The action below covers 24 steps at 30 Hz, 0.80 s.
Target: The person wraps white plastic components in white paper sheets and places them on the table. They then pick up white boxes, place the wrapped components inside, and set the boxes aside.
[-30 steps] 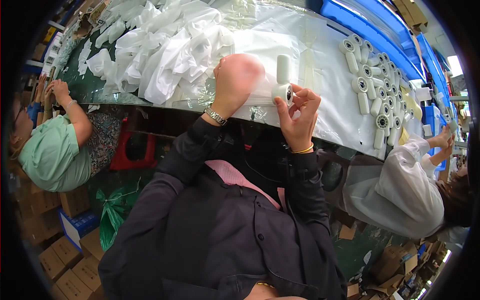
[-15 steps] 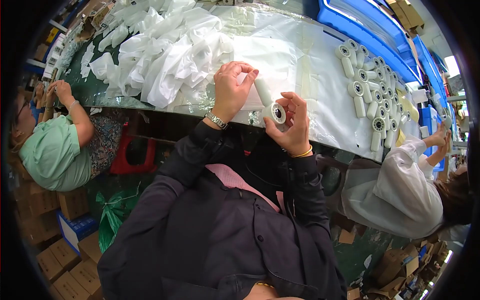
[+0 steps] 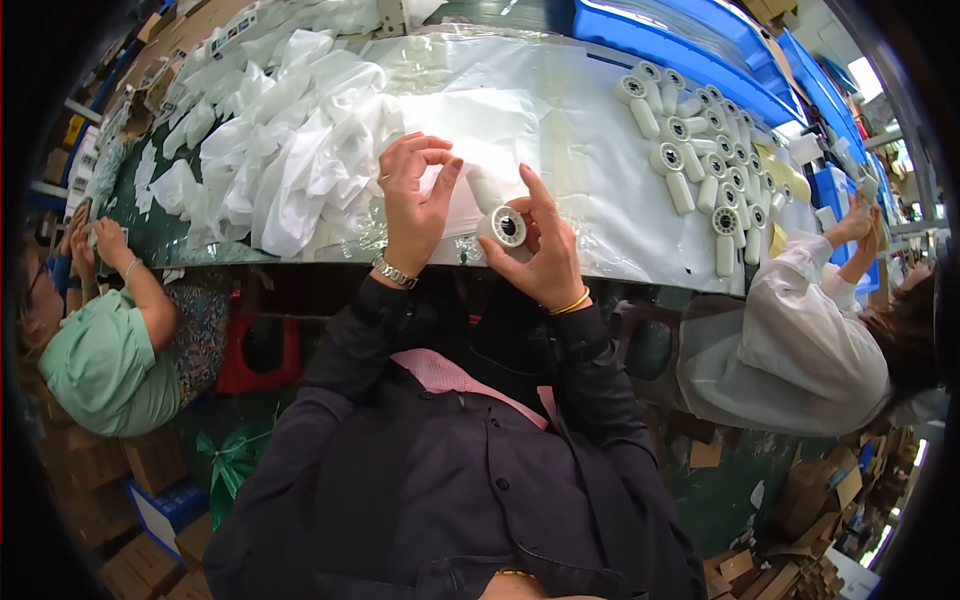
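Note:
In front of me at the table edge, my right hand (image 3: 545,245) grips a small white handheld fan (image 3: 507,228) by its round head, thumb on one side and fingers on the other. The head has a dark centre ringed by a vented rim. Its pale handle (image 3: 484,190) points away, over the white sheets. Just left of the handle, my left hand (image 3: 415,200) is raised with its fingers apart and nothing in it. Flat white sheets or bags (image 3: 465,125) lie on the table beyond both hands.
A heap of crumpled thin white bags (image 3: 290,150) covers the table's left side. Several similar fans (image 3: 725,165) lie in rows at the right, near a blue bin (image 3: 690,50). One co-worker (image 3: 95,350) sits at left, another (image 3: 790,340) at right.
The view has shifted, so the table's contents appear further left. My left hand's fingers have spread apart, and its thumb is farther from the handle. My right hand keeps its grip on the fan.

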Motion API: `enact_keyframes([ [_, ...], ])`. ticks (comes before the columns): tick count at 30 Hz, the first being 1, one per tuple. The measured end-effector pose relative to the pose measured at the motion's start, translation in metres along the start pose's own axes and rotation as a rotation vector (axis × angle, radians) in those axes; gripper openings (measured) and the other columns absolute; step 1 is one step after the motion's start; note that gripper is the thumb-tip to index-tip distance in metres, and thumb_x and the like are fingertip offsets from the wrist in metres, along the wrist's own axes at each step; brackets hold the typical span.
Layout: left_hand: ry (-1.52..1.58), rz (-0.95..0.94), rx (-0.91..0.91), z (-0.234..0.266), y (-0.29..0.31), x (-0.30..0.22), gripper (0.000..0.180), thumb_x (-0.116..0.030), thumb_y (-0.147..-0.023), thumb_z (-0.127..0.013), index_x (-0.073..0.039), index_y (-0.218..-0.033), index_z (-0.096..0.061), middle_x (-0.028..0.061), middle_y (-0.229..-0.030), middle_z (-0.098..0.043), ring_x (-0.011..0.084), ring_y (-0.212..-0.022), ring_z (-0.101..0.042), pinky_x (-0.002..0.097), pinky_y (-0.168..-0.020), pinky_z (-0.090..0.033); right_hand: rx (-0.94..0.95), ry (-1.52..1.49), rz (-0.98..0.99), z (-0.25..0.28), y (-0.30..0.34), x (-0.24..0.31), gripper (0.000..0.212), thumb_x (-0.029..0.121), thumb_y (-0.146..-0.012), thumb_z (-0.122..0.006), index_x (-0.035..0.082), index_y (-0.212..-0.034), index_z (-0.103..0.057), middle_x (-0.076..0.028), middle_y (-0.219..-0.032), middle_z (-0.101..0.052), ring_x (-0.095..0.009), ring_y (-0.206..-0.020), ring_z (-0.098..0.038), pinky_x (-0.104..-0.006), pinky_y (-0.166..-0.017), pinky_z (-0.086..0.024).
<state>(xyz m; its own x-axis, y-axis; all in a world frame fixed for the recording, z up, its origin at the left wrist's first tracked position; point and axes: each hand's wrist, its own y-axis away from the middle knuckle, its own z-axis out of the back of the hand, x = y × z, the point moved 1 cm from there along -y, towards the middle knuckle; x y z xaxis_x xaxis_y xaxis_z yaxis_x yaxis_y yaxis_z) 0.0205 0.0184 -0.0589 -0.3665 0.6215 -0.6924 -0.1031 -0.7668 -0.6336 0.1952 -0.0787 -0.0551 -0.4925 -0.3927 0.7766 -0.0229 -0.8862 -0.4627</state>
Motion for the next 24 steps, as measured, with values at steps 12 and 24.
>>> enact_keyframes([
  [12,-0.138,-0.316,0.222,0.001,-0.007,-0.011,0.026,-0.012,-0.09,-0.079,-0.007,-0.114,-0.071,0.0167,-0.137,-0.062,0.0382,-0.139,-0.047,0.0496,-0.117,-0.035,-0.15,0.069,0.163,0.002,-0.009,-0.016,0.061,0.019,-0.081,-0.089,0.001,-0.134,-0.065,-0.017,-0.113,-0.072,-0.035,-0.097,-0.073,-0.0409,-0.082,-0.059],
  [24,0.548,0.759,0.275,-0.016,0.012,-0.05,0.051,-0.012,-0.105,-0.068,0.003,-0.148,-0.045,0.0139,-0.132,-0.062,0.0215,-0.123,-0.06,0.0336,-0.104,-0.051,-0.373,0.024,0.14,0.004,-0.001,-0.018,0.055,0.01,-0.082,-0.088,0.001,-0.131,-0.067,-0.015,-0.115,-0.071,-0.022,-0.088,-0.069,-0.0318,-0.073,-0.057],
])
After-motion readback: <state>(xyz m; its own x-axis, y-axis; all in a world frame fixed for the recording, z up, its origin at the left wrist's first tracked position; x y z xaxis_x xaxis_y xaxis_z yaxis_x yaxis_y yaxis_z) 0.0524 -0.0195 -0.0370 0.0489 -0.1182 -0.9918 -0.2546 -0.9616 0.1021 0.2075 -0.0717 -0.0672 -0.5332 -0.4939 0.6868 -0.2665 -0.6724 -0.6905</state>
